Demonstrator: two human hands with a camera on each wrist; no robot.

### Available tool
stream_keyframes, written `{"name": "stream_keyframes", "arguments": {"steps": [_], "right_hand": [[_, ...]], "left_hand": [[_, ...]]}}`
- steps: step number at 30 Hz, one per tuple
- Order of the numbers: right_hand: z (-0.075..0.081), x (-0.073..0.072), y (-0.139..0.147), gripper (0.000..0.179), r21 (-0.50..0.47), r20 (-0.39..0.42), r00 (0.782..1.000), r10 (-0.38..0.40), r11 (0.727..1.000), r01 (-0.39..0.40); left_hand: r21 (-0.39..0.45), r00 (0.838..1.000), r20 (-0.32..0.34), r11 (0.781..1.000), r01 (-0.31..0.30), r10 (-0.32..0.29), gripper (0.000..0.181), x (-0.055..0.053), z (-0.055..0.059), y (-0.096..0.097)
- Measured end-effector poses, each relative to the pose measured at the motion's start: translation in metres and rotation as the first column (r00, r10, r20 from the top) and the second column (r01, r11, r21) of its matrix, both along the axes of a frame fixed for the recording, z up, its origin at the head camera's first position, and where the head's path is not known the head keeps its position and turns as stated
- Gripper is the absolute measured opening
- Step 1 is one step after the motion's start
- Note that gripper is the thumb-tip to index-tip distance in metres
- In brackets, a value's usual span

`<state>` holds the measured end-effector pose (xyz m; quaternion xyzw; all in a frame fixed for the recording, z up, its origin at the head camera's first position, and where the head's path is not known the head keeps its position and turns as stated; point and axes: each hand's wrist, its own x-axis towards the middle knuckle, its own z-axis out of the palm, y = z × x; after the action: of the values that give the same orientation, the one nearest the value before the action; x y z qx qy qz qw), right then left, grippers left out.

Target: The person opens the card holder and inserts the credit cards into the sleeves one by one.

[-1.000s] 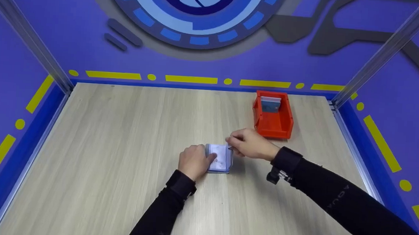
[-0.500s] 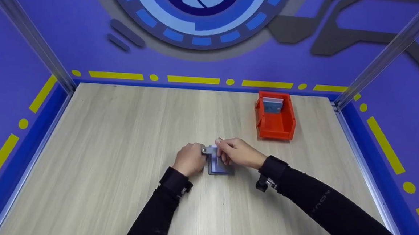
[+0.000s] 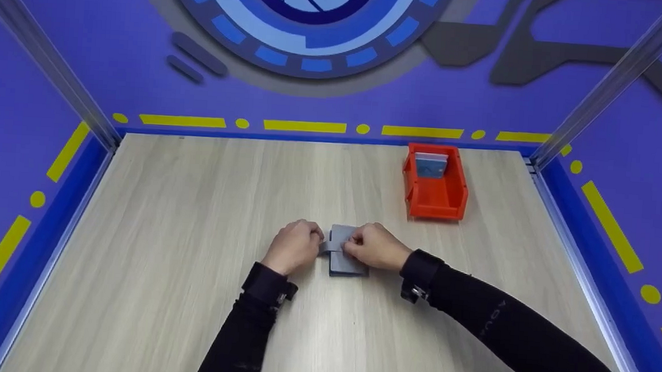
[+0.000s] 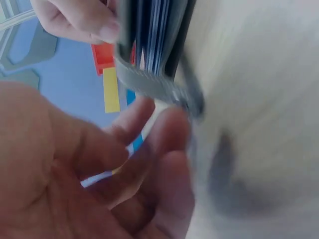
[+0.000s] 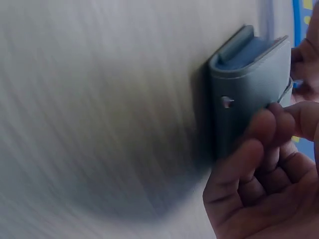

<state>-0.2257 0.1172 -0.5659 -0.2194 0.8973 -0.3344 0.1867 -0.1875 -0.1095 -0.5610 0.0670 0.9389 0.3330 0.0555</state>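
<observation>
A grey card holder (image 3: 348, 266) lies closed on the table between the hands. Its strap (image 3: 334, 246) bends from the left edge over the top cover. My right hand (image 3: 382, 248) pinches the strap end against the cover, thumb and forefinger together in the right wrist view. That view also shows a metal snap (image 5: 227, 102) on the holder's rounded spine. On the left, my left hand (image 3: 294, 247) has its loosely bent fingertips right at the strap's fold, the thumb apart from them. Several clear sleeves (image 4: 157, 35) show edge-on inside the holder in the left wrist view.
An open red bin (image 3: 434, 207) stands at the back right of the wooden table (image 3: 191, 218), with cards (image 3: 430, 165) upright at its rear. Blue panels (image 3: 335, 108) enclose the back and both sides, with metal posts (image 3: 595, 90) at the corners.
The cover has come over the white inner page, shutting the holder. My right hand brought the strap across the cover from the left, while my left hand drew slightly left off the holder.
</observation>
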Motion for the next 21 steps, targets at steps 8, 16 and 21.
{"name": "stream_keyframes", "arguments": {"steps": [8, 16, 21], "right_hand": [[-0.001, 0.003, -0.003, 0.048, 0.040, -0.081, 0.996, -0.021, 0.999, 0.024], [0.002, 0.004, 0.007, 0.043, 0.084, -0.039, 0.997, -0.062, 0.994, 0.065], [0.006, 0.002, 0.018, 0.042, 0.141, 0.024, 0.982, -0.185, 0.974, 0.180]], "left_hand": [[0.008, 1.000, 0.009, 1.000, 0.018, -0.018, 0.024, 0.002, -0.004, 0.007], [0.010, 0.997, 0.054, 0.998, -0.062, 0.061, 0.025, 0.004, -0.009, 0.019], [0.004, 0.995, 0.052, 0.997, -0.082, 0.082, 0.028, 0.005, -0.009, 0.022]]}}
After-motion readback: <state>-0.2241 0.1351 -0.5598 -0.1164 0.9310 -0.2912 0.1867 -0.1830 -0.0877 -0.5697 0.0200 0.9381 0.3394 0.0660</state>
